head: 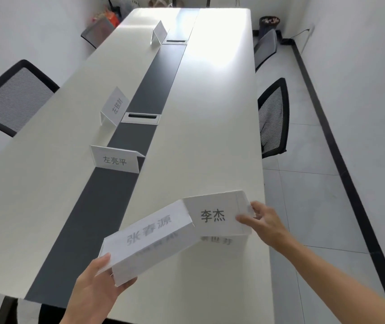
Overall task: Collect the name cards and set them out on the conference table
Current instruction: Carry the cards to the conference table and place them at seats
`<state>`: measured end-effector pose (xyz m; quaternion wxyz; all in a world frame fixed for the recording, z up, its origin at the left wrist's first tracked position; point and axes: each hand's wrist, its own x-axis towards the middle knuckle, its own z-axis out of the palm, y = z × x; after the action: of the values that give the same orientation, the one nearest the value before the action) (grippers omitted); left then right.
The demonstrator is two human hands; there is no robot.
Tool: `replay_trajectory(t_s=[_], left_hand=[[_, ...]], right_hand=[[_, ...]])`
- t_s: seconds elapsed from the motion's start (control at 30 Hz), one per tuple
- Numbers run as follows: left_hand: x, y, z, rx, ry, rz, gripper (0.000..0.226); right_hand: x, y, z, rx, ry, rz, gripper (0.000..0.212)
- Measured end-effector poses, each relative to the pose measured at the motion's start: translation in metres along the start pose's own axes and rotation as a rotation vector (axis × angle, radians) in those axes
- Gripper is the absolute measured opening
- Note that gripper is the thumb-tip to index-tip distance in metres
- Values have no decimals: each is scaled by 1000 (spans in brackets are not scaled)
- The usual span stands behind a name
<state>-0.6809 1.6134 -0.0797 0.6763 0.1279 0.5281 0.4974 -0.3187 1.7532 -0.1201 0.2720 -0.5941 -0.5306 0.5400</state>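
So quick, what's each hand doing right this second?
Left hand: closed on the name card stack, gripping its near end.
Right hand: fingers pinching the top name card at its right end.

Left hand point(95, 280) gripping, right hand point(265, 224) pinching, arms extended.

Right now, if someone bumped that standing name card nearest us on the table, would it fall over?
Probably it slides rather than falls: the nearest standing card is a folded tent with a wide base. It looks thin and light, so a nudge likely shifts it on the smooth table. A push from above might flatten it.
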Motion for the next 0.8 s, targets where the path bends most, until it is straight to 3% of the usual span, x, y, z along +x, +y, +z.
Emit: replay_trajectory(t_s=[0.07,0.2,0.3,0.43,0.57,0.63,0.73,0.8], left_hand=[[4,5,12,-20,-57,49,78],[10,6,45,-64,-95,92,50],[10,2,79,-39,-115,97,51],[11,-17,128,44,-181,80,81],[14,-55,186,26,-211,44,60],[19,-83,226,-2,-219,17,66],[17,-113,275,-30,-205,-15,44],[20,-134,303,-25,-184,-78,46]], right_hand=[[-4,-10,-13,104,44,14,28],[-19,-10,-52,325,125,77,54],[-41,2,-88,469,181,85,59],[-72,38,-143,561,268,101,44],[-105,74,-199,608,326,143,33],[-121,93,-237,633,357,168,29],[-133,111,-278,636,356,172,38],[-140,122,-307,648,363,186,42]])
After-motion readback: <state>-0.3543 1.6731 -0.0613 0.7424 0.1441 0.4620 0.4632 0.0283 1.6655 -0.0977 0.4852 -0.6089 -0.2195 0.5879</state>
